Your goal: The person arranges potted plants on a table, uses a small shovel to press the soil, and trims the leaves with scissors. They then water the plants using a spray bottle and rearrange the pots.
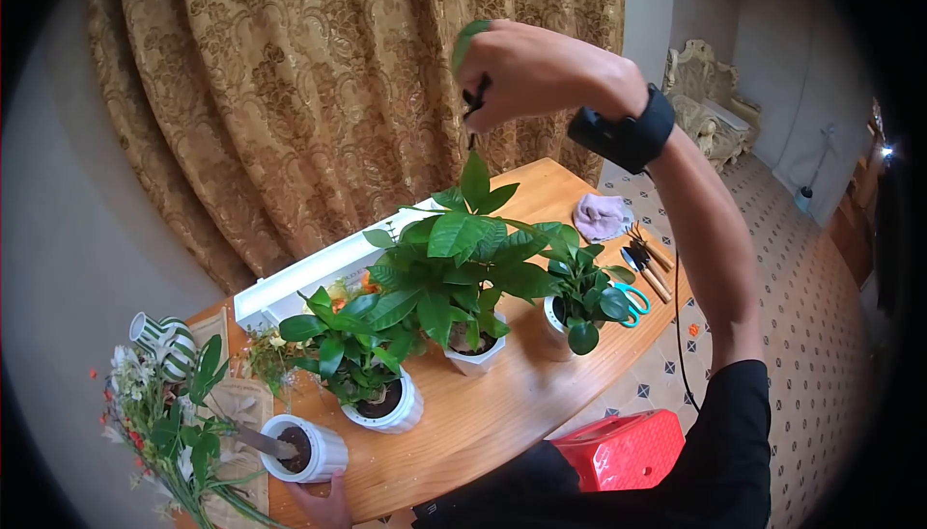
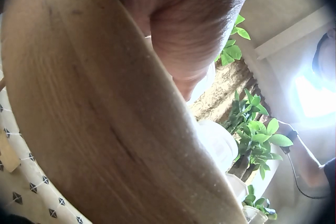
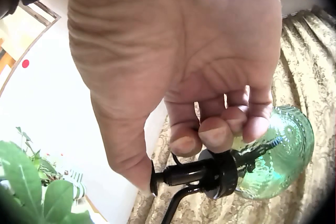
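My right hand [image 1: 526, 70] is raised above the plants. In the right wrist view, the fingers of my right hand [image 3: 178, 77] curl round the neck of a green glass spray bottle [image 3: 286, 153], with the thumb on its black pump [image 3: 184, 174]. Below it in the head view stands a leafy plant [image 1: 459, 239] in a white pot [image 1: 476, 357]. My left hand [image 1: 323, 507] grips the lower side of the front left white pot [image 1: 328, 454], which holds a leaning stem. In the left wrist view, the table edge partly hides my left hand [image 2: 191, 29].
Two more potted plants [image 1: 357, 336] [image 1: 582, 302] stand on the wooden table [image 1: 483, 442]. A striped vase [image 1: 174, 350] with flowers lies at the left. At the right are teal scissors [image 1: 632, 305], small garden tools [image 1: 655, 273] and a cloth [image 1: 601, 216]. A red stool [image 1: 628, 452] stands below.
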